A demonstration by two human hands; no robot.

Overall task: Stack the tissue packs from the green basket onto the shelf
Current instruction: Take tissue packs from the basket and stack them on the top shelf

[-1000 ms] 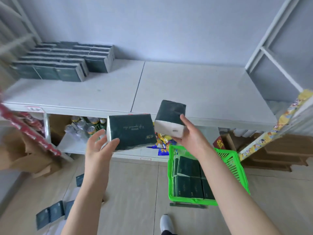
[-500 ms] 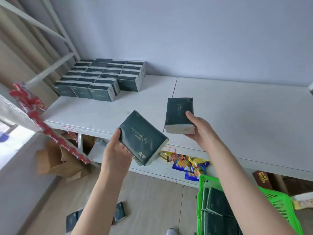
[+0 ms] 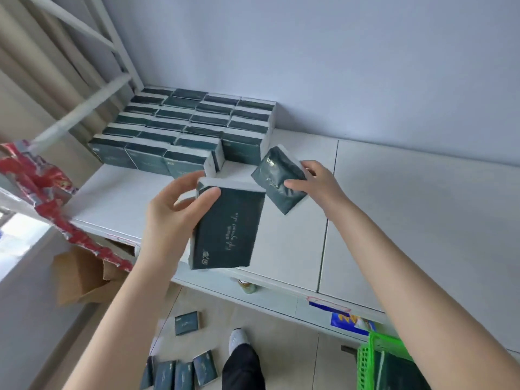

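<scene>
My left hand (image 3: 171,209) grips a dark green tissue pack (image 3: 228,229) by its upper left corner, holding it above the front of the white shelf (image 3: 408,209). My right hand (image 3: 315,184) holds a second dark green pack (image 3: 277,180), tilted, just right of the stacked packs (image 3: 183,128) that fill the shelf's back left corner. The green basket (image 3: 374,361) shows at the bottom right with dark packs inside, partly hidden by my right forearm.
Several loose tissue packs (image 3: 180,372) lie on the tiled floor below, beside my shoe (image 3: 237,337). A red wrapper (image 3: 45,190) and a cardboard box (image 3: 81,277) sit at the left. A white frame post (image 3: 118,43) rises behind the stack.
Both hands moved up and left toward the stack with their packs. The right pack now hovers tilted beside the stack; the view swung left, pushing the basket into the corner.
</scene>
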